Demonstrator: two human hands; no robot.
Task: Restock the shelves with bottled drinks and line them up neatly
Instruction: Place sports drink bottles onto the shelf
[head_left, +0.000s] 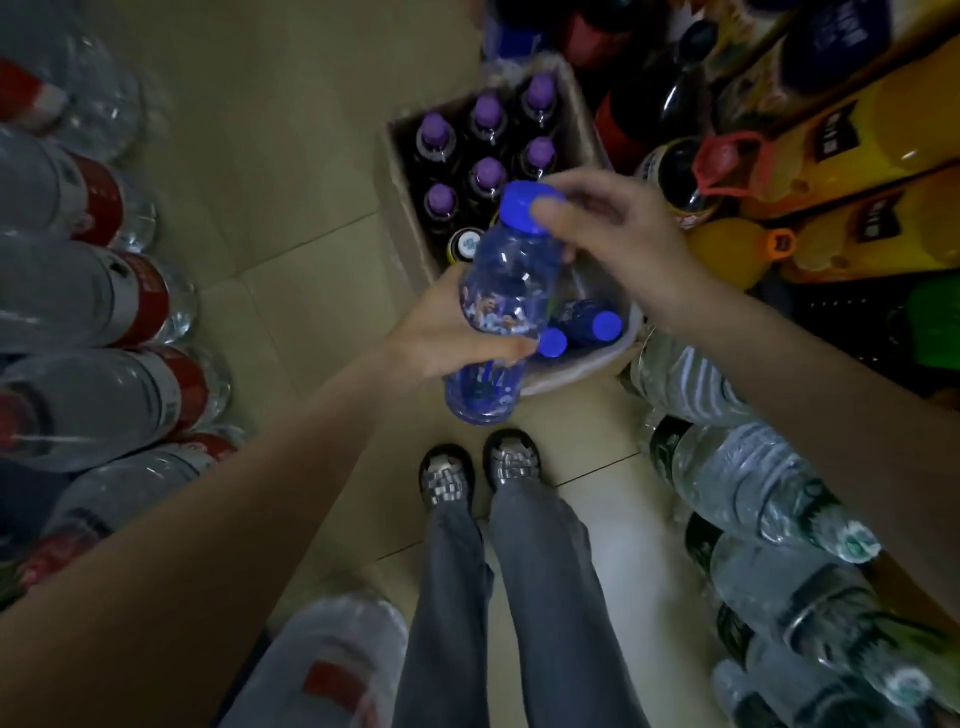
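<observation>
The fingers (511, 349) of the left hand (441, 332) curl round the middle of a blue-capped bottle (498, 306), the thumb across its printed label, so that it is held in the air above the near end of the cardboard box (402, 171) on the floor (291, 171). The right hand (618, 244) comes in at the top, its fingers loosely bent round the blue cap (530, 205); the thumb touches the cap's edge, but whether the fingers behind it grip or only steady it cannot be told.

The bottle looks full, so it is probably fairly heavy for its width, with thin clear walls that would give under a hard squeeze. The smooth plastic and label may be slippery; the waist, or just under the cap collar, seems the surest hold.

In the box stand purple-capped bottles (488, 174) in rows, and two more blue-capped ones (592, 325) lie near its front. Large water bottles (104, 306) are stacked on the left, others on the right, with orange drinks (852, 150) on a shelf at upper right.

The light is dim and the edges blurred: label print cannot be read, the shelf space meant for this bottle is not visible, and the box's bottom is hidden.
</observation>
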